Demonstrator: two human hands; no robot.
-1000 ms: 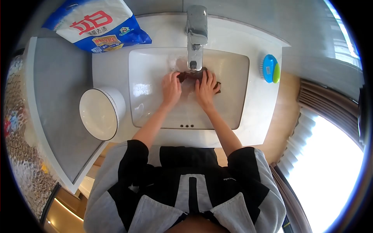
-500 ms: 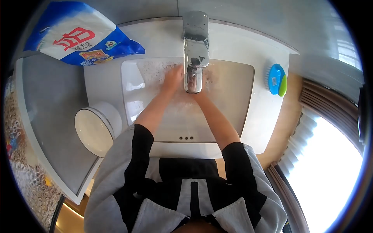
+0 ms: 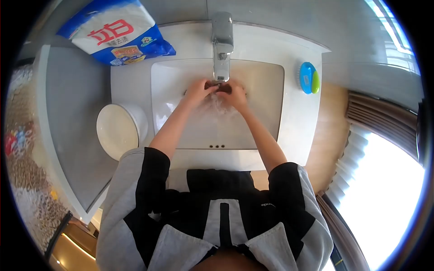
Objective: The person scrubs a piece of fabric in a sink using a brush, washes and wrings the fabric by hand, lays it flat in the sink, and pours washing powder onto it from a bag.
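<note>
Under the chrome faucet (image 3: 222, 45), both hands grip a dark brown wet cloth (image 3: 223, 87) inside the white sink (image 3: 217, 131). My left hand (image 3: 199, 91) is closed on its left part, the thumb reaching toward the middle. On the right part my right hand (image 3: 236, 95) is closed, its fingertips close to the left hand's. Water splashes just below the hands. Parts of the cloth are hidden behind the fingers, and the spout ends directly above it.
A blue and white detergent bag (image 3: 120, 34) lies at the back left. A white basin (image 3: 118, 131) stands left of the sink. On the right counter (image 3: 298, 113) is a blue and green brush (image 3: 308, 78).
The hands went from spread over the cloth, to mostly behind the faucet, to gripping the cloth close together under the spout. The camera view has shifted.
</note>
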